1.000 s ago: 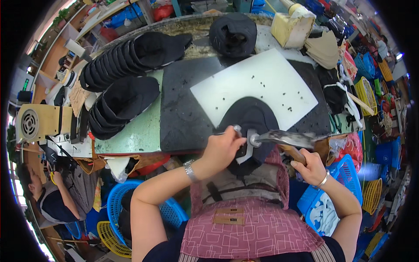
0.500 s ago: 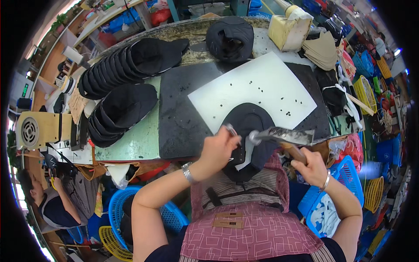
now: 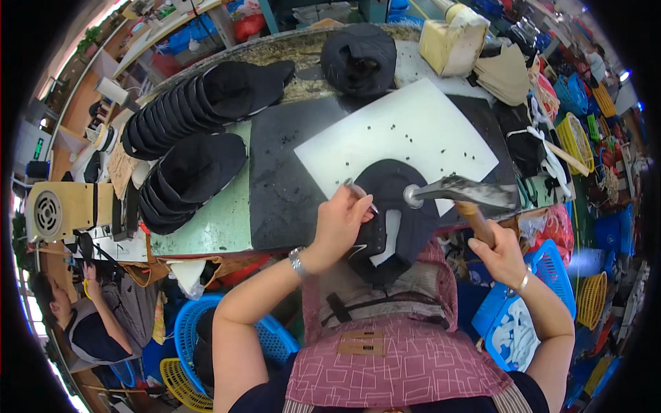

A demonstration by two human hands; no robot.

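My left hand (image 3: 339, 226) is closed round a short metal punch (image 3: 351, 184), held slanting over the left side of a black cap (image 3: 415, 230). The cap lies partly on the near edge of a white board (image 3: 323, 151) and reaches toward my apron; a white inner panel (image 3: 391, 233) shows in it. My right hand (image 3: 501, 253) grips the wooden handle of a hammer (image 3: 475, 189). Its round metal face is above the cap's right part, apart from the punch. Small black bits are scattered over the board.
Two stacks of black caps (image 3: 200, 103) stand at the left, and another cap (image 3: 358, 62) sits at the back. A yellowed block (image 3: 451, 45) is at the back right. Blue baskets (image 3: 492, 310) flank me below the table edge. A person (image 3: 96, 316) works at the far left.
The hammer and my right hand have moved to the right, with the hammer's head away from the punch. My left hand has shifted slightly with the punch.
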